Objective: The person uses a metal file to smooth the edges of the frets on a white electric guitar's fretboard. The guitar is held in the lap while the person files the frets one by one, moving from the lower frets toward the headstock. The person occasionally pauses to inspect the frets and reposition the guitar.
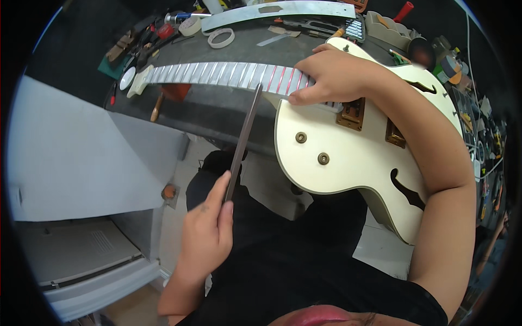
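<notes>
A cream hollow-body guitar lies across the bench edge and my lap. Its neck extends left, fingerboard covered in pale strips between frets, with several red-marked frets near the body. My left hand is closed on a long, narrow dark file, whose tip reaches the fingerboard's lower edge around mid-neck. My right hand is closed over the neck where it joins the body, thumb on the near side, fingertips at the far side. My right forearm crosses the guitar body above the brass-coloured pickups.
The dark bench holds a long metal beam, tape rolls, a socket set and a wooden-handled tool. An orange block sits beneath the neck. A white cabinet stands left; tools crowd the right side.
</notes>
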`<move>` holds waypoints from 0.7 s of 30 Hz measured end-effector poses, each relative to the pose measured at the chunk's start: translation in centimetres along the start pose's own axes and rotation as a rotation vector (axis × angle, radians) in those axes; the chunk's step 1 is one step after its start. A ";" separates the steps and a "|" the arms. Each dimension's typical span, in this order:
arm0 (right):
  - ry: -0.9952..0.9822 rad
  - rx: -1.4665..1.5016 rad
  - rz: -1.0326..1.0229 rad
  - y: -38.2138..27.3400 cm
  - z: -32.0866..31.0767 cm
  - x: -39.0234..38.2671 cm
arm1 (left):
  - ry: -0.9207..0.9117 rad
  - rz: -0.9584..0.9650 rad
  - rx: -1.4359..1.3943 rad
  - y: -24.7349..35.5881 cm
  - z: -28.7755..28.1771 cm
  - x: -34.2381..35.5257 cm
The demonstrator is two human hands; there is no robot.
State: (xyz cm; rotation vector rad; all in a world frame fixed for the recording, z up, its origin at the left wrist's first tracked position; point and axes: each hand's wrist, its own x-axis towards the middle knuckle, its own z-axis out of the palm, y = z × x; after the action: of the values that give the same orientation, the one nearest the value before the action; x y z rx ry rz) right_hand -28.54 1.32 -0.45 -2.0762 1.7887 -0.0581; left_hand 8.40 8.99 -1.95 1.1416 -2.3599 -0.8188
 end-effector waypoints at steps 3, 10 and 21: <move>0.019 -0.010 0.009 -0.3 -0.1 -0.2 | 0.005 0.032 0.005 0.8 0.1 4.3; 0.011 -0.016 -0.033 -0.2 0.0 0.9 | 0.054 0.075 -0.027 1.0 1.0 12.9; 0.003 -0.008 -0.032 -0.2 0.0 0.4 | -0.083 -0.166 -0.037 0.7 -2.1 -5.7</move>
State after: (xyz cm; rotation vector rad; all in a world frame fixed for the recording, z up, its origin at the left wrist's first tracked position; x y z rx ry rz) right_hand -28.31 0.94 -0.52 -2.1112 1.7607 -0.0637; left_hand 12.58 13.20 -0.49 1.3249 -2.3289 -0.9799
